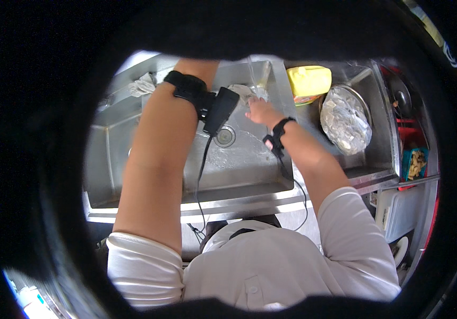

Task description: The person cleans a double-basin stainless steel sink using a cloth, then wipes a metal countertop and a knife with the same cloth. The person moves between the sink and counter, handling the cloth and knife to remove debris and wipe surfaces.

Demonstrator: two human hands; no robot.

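Note:
Over the stainless steel sink (244,167), my right hand (261,111) is at a wet pale cloth (241,91), beside a thin stream of water (252,73). Its fingers touch or nearly touch the cloth; the grip on it cannot be made out. My left forearm reaches up across the sink, and my left hand lies beyond the top edge of the view. Below the cloth is the round drain (224,136), with water spread around it. Both arms wear black straps with cabled devices.
A second basin (375,119) on the right holds a yellow plastic jug (310,81) and a clear plastic bag (346,119) in a round metal bowl. A crumpled grey cloth (142,85) lies on the sink's back ledge. Further right stands a teal basket (407,159) of yellowish pieces.

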